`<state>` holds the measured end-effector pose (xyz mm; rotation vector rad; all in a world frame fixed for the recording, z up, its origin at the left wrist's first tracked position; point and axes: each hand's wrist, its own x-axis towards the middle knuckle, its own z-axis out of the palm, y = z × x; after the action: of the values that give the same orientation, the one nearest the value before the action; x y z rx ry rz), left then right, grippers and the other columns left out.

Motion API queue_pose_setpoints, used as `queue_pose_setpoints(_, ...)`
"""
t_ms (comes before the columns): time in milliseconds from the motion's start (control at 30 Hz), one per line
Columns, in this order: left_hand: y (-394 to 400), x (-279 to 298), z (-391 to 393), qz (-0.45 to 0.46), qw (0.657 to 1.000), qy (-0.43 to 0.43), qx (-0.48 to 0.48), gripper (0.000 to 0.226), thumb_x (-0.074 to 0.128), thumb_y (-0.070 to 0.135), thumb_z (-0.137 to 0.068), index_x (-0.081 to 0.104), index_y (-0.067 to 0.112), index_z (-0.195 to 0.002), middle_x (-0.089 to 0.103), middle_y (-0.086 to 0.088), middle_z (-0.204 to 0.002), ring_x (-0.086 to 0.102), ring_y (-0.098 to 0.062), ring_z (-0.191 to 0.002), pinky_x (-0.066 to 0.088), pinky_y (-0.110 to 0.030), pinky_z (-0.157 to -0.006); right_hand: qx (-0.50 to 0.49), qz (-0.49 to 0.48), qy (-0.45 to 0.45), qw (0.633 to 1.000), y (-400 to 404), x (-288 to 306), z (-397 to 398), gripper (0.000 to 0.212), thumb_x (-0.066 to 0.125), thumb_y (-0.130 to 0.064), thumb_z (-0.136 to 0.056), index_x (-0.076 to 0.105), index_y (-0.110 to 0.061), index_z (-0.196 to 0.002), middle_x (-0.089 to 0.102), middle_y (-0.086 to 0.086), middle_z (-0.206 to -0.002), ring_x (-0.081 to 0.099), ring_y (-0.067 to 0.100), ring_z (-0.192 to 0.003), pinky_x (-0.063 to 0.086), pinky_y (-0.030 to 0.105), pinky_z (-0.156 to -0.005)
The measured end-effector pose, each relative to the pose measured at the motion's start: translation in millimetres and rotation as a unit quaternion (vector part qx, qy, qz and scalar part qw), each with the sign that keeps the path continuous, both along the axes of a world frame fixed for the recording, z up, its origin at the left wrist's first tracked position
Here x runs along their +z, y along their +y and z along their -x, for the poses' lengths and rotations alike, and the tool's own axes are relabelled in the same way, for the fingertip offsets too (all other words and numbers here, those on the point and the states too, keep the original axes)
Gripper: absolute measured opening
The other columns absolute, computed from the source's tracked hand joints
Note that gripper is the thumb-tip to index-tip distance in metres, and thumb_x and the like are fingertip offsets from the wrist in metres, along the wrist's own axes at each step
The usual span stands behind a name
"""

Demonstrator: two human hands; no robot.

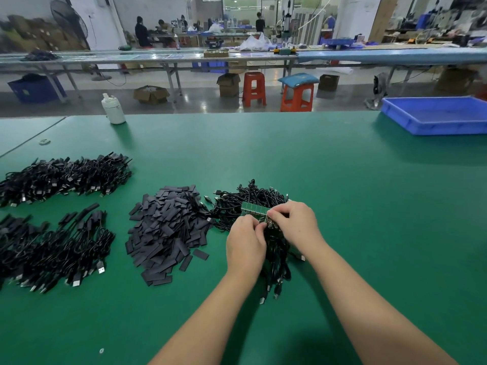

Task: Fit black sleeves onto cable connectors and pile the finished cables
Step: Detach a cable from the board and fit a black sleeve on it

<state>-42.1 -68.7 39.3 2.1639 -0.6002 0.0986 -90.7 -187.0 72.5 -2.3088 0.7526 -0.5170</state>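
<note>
Both hands pinch a green board strip (255, 208) over the cable heap (259, 198): right hand (292, 222) grips one end piece, left hand (246, 239) steadies beside it. Best to hold close to the joint and work in small twists. Sleeves (166, 230) lie just left; finished cables (52, 246) far left. Open table (369, 233) right; blue tray (434, 115) far right.

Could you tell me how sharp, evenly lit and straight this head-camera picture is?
In the head view, the green table mat is evenly lit; the blue plastic tray and white plastic bottle cast soft shadows. The far benches bow from wide-angle distortion and look slightly smeared. The hands, left and right, are fairly sharp, but the small green circuit strip they pinch lacks fine detail.
</note>
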Motion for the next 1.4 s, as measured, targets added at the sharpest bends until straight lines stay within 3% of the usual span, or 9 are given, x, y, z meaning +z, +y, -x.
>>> queue_pose_setpoints(300, 64, 27, -48, 0.093, 0.995, 0.026, 0.030, 0.018, 0.061, 0.038, -0.094, 0.062, 0.024, -0.084, 0.063, 0.008, -0.068, 0.056, -0.005, -0.064, 0.036, -0.011, -0.055, 0.038, 0.079, 0.052, 0.995, -37, -10, 12, 0.017, 0.058, -0.030, -0.099, 0.074, -0.024, -0.098, 0.056, -0.010, -0.088, 0.058, 0.019, -0.093, 0.037, 0.029, -0.073)
queue_pose_setpoints(467, 81, 43, -50, 0.066, 0.995, 0.060, -0.047, 0.014, 0.064, 0.036, -0.092, 0.060, 0.027, -0.082, 0.067, 0.004, -0.070, 0.056, -0.006, -0.059, 0.047, -0.022, -0.060, -0.003, 0.176, -0.022, 0.984, -25, -10, 11, 0.027, 0.060, -0.022, -0.097, 0.067, -0.016, -0.122, 0.064, 0.000, -0.122, 0.052, 0.019, -0.122, 0.036, 0.033, -0.108)
queue_pose_setpoints(600, 75, 56, -42, 0.162, 0.962, 0.191, -0.108, 0.009, 0.066, 0.015, -0.093, 0.063, 0.009, -0.087, 0.070, -0.008, -0.071, 0.065, -0.010, -0.054, 0.048, -0.023, -0.045, 0.085, -0.097, -0.076, 0.989, 19, 2, 0, 0.029, 0.045, -0.039, -0.104, 0.071, -0.029, -0.114, 0.073, -0.017, -0.106, 0.063, -0.002, -0.101, 0.046, 0.020, -0.091)
queue_pose_setpoints(733, 70, 50, -42, 0.225, 0.919, 0.297, -0.127, 0.007, 0.067, 0.007, -0.091, 0.066, 0.001, -0.088, 0.069, -0.011, -0.073, 0.063, -0.010, -0.056, 0.046, -0.016, -0.048, 0.154, -0.404, -0.077, 0.899, 60, -13, -8, 0.027, 0.044, -0.035, -0.106, 0.069, -0.025, -0.113, 0.076, -0.003, -0.106, 0.072, 0.007, -0.088, 0.050, 0.012, -0.076)
queue_pose_setpoints(867, 78, 24, -52, 0.168, 0.938, 0.286, -0.099, 0.008, 0.073, 0.012, -0.086, 0.070, 0.008, -0.080, 0.061, 0.012, -0.058, 0.047, 0.003, -0.045, 0.037, -0.009, -0.044, 0.119, -0.412, -0.097, 0.898, 78, -36, -9, 0.022, 0.059, -0.013, -0.099, 0.067, -0.006, -0.119, 0.075, 0.002, -0.091, 0.054, 0.008, -0.056, 0.046, 0.020, -0.054)
queue_pose_setpoints(1067, 97, -9, -75, 0.147, 0.936, 0.315, -0.061, 0.012, 0.066, 0.020, -0.094, 0.077, 0.017, -0.092, 0.065, 0.001, -0.068, 0.050, -0.013, -0.057, 0.039, -0.024, -0.053, 0.071, -0.387, -0.040, 0.918, 77, -53, -11, 0.013, 0.060, -0.016, -0.098, 0.073, -0.020, -0.098, 0.075, -0.003, -0.080, 0.036, 0.007, -0.045, 0.033, 0.018, -0.044)
queue_pose_setpoints(1167, 109, -25, -90, 0.039, 0.968, 0.242, -0.060, 0.016, 0.064, 0.010, -0.093, 0.074, 0.022, -0.097, 0.074, -0.002, -0.088, 0.059, -0.012, -0.065, 0.044, -0.016, -0.056, 0.066, -0.332, 0.018, 0.941, 72, -66, -9, 0.016, 0.059, -0.019, -0.099, 0.074, -0.018, -0.103, 0.077, 0.001, -0.091, 0.038, 0.001, -0.044, 0.033, 0.015, -0.045)
queue_pose_setpoints(1233, 115, -33, -98, -0.110, 0.980, 0.146, -0.081, 0.024, 0.063, 0.008, -0.093, 0.073, 0.024, -0.107, 0.070, 0.004, -0.104, 0.062, -0.011, -0.087, 0.050, -0.021, -0.078, 0.055, -0.309, 0.044, 0.949, 69, -76, -6, 0.016, 0.060, -0.022, -0.097, 0.076, -0.020, -0.100, 0.076, 0.006, -0.090, 0.036, 0.003, -0.043, 0.032, 0.017, -0.047)
queue_pose_setpoints(1400, 120, -42, -107, -0.348, 0.929, 0.006, -0.127, 0.038, 0.055, 0.018, -0.097, 0.058, 0.033, -0.131, 0.047, 0.007, -0.130, 0.055, -0.019, -0.113, 0.050, -0.036, -0.090, 0.049, -0.314, 0.073, 0.945, 67, -93, -6, 0.012, 0.062, -0.025, -0.096, 0.075, -0.027, -0.095, 0.074, 0.006, -0.092, 0.037, 0.007, -0.051, 0.034, 0.024, -0.055)
